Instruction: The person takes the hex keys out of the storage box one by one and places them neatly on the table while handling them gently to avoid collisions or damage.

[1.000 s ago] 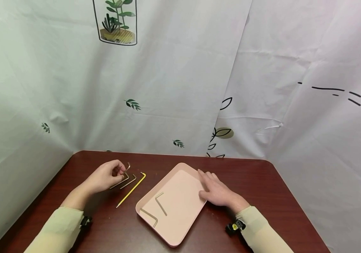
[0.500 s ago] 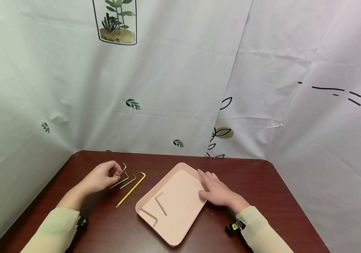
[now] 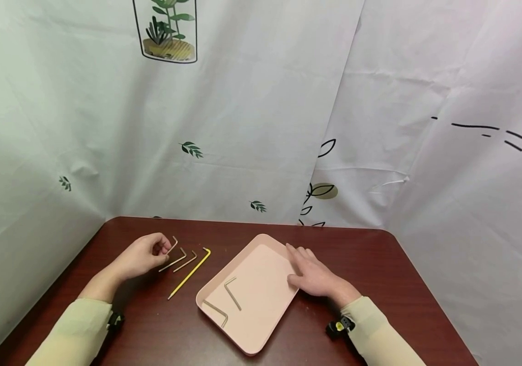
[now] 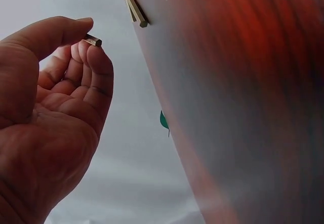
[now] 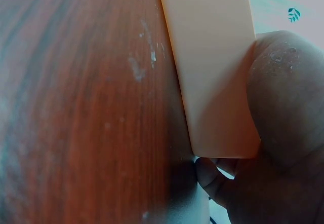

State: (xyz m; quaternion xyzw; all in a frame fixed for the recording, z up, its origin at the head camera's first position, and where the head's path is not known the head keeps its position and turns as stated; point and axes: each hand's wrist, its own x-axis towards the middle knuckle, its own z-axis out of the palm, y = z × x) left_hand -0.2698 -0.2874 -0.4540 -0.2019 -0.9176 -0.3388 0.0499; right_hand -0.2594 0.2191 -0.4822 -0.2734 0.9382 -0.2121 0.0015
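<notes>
At the left of the table my left hand (image 3: 144, 255) pinches a small L-shaped hex key (image 3: 175, 243) between thumb and fingertips. In the left wrist view, its hexagonal end (image 4: 93, 40) pokes out of the pinch. Just right of that hand lie two brass-coloured hex keys, one nearer (image 3: 176, 260) and one farther right (image 3: 187, 262), then a long yellow hex key (image 3: 191, 272). My right hand (image 3: 313, 274) grips the far right corner of a pink tray (image 3: 265, 284), its thumb over the rim. Two more hex keys, an upper (image 3: 232, 294) and a lower (image 3: 217, 311), rest inside the tray.
A dark reddish-brown table (image 3: 160, 330) carries everything. White printed cloth (image 3: 242, 127) hangs behind it and along both sides. Each wrist wears a black camera mount, one at the left sleeve (image 3: 115, 321) and one at the right sleeve (image 3: 340, 328).
My left hand has drawn slightly leftward with the pinched hex key, away from the two brass-coloured ones on the table. My right hand and the tray have stayed put.
</notes>
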